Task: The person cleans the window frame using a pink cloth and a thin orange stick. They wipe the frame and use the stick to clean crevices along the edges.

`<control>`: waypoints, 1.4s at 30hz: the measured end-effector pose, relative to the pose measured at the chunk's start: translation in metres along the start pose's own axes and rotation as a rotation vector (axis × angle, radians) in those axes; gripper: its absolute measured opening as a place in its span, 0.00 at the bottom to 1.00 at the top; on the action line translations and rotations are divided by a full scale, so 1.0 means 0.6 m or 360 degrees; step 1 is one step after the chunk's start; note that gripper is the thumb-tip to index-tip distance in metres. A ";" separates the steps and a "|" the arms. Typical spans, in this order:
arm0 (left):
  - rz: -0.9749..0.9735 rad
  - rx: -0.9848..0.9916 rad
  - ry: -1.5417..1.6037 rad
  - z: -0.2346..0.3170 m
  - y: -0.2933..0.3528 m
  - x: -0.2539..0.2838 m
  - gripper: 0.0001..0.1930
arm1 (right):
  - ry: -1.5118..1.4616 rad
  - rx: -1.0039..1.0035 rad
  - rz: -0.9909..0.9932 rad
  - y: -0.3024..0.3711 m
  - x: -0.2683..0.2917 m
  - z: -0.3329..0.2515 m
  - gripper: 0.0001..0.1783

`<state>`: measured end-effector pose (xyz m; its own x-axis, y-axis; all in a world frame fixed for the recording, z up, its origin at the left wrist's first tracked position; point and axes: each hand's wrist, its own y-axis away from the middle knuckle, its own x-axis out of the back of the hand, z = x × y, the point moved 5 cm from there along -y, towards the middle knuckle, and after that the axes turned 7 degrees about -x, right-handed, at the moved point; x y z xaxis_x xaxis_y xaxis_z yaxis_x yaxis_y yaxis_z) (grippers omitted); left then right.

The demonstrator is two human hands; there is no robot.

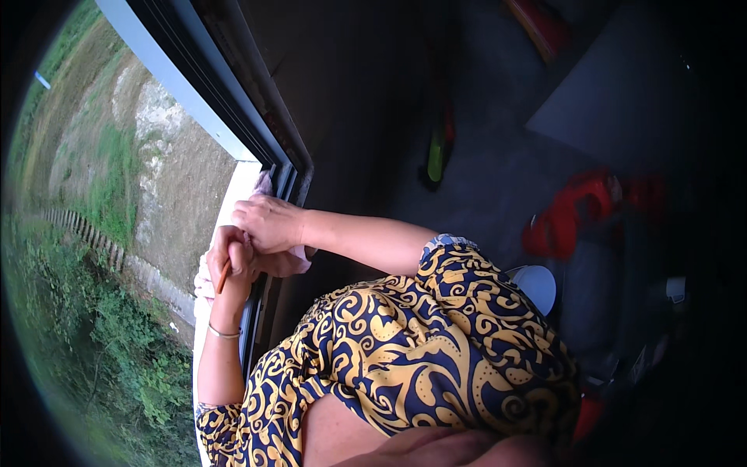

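At the lower corner of an open window frame (257, 128), both of my hands are close together over the sill. My left hand (240, 261), with a bangle on its wrist, is closed around a thin orange-brown stick (224, 276); its far end is hidden by the hands. Just above it, my right hand (268, 222) is closed on a pale pink cloth (289, 265). Part of the cloth shows below the right hand, and another bit lies in the frame's corner beyond the fingers. Where stick and cloth meet the track cannot be made out.
Outside, the ground drops away to grass and bushes (140, 342). Indoors on the right, the dim floor holds a red object (576, 210), a white bucket (535, 288) and a green-ended tool (436, 152). A pale flat panel (599, 101) stands farther off.
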<state>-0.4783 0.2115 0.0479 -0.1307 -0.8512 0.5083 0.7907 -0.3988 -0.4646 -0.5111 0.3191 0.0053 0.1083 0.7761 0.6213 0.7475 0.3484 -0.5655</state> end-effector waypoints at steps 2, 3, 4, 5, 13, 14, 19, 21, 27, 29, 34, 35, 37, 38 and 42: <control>-0.0122 0.0037 -0.0144 0.044 0.008 0.033 0.03 | -0.0274 -0.0021 -0.0067 -0.004 0.006 -0.052 0.12; -0.0268 0.0268 -0.0096 0.039 0.006 0.037 0.03 | -0.0258 0.0007 -0.0039 -0.006 0.007 -0.051 0.12; -0.0252 0.0143 -0.0145 0.036 0.009 0.036 0.02 | -0.0251 0.0045 -0.0040 -0.007 0.003 -0.051 0.12; -0.0233 0.0002 -0.0196 0.024 0.002 0.024 0.02 | -0.0198 -0.0044 -0.0061 -0.008 0.002 -0.036 0.11; -0.0145 -0.0331 -0.0193 -0.025 -0.004 -0.018 0.04 | 0.0021 -0.0138 -0.0004 0.003 -0.009 0.029 0.11; -0.0106 0.0015 0.0097 -0.012 -0.011 -0.007 0.05 | -0.0101 -0.0118 -0.0058 -0.002 -0.007 0.014 0.12; -0.0223 0.0022 -0.0261 0.020 0.013 0.030 0.03 | -0.0342 0.0010 -0.0049 -0.003 -0.006 -0.040 0.11; -0.0264 0.0126 -0.0013 -0.010 0.001 -0.001 0.03 | -0.0119 -0.0021 -0.0008 -0.006 0.005 0.002 0.10; -0.0166 0.0015 0.0055 -0.064 0.019 -0.024 0.05 | 0.0002 -0.0020 0.0078 0.015 -0.009 0.020 0.13; -0.0154 0.0099 0.0189 -0.063 0.020 -0.019 0.09 | 0.0090 -0.0060 0.0120 0.015 -0.014 0.025 0.13; -0.0226 0.0027 0.0588 -0.040 0.064 0.014 0.25 | 0.0131 -0.0039 0.0085 0.008 -0.020 0.025 0.13; -0.0297 0.0053 0.0620 -0.021 0.065 0.020 0.30 | 0.0161 -0.0096 0.0063 0.007 -0.023 0.028 0.14; -0.0173 0.0171 0.0751 -0.037 0.078 0.018 0.30 | 0.0132 -0.0106 0.0122 0.010 -0.020 0.027 0.14; -0.0113 0.0227 0.0814 -0.039 0.080 0.018 0.29 | 0.0118 -0.0111 0.0156 0.010 -0.018 0.026 0.14; 0.0115 0.0855 0.0464 -0.061 0.104 0.037 0.25 | 0.0135 -0.0053 0.0118 0.004 -0.019 0.016 0.13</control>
<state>-0.4539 0.1553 0.0035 -0.1638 -0.9582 0.2344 0.9846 -0.1735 -0.0212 -0.5168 0.3163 -0.0084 0.2184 0.7512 0.6229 0.7565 0.2730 -0.5944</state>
